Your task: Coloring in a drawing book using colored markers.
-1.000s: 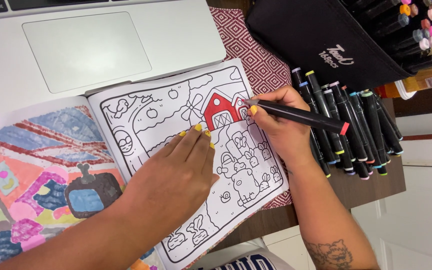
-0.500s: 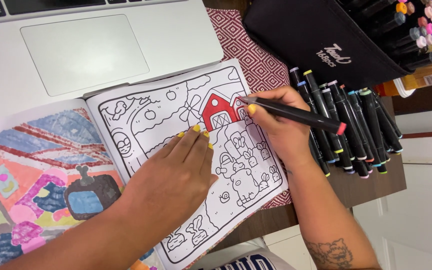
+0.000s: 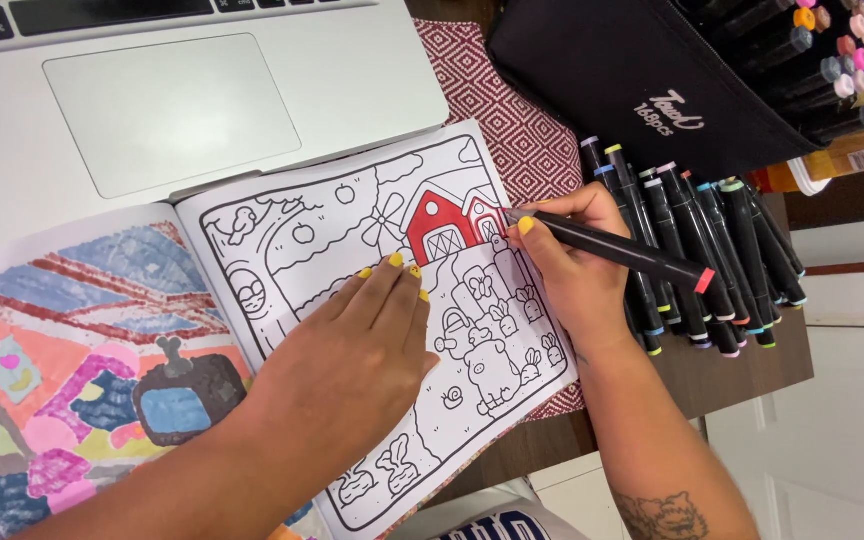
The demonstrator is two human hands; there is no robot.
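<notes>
Right hand is closed around a black marker, whose tip has been shifted slightly rightward along the red barn; left hand is kept flat and open on the colouring book beside it

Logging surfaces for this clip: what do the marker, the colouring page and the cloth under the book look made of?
Marker: likely plastic, smooth black barrel with slight sheen.
Colouring page: matte white paper, printed black outlines.
Cloth: seemingly woven fabric, red-and-white diamond pattern.
</notes>
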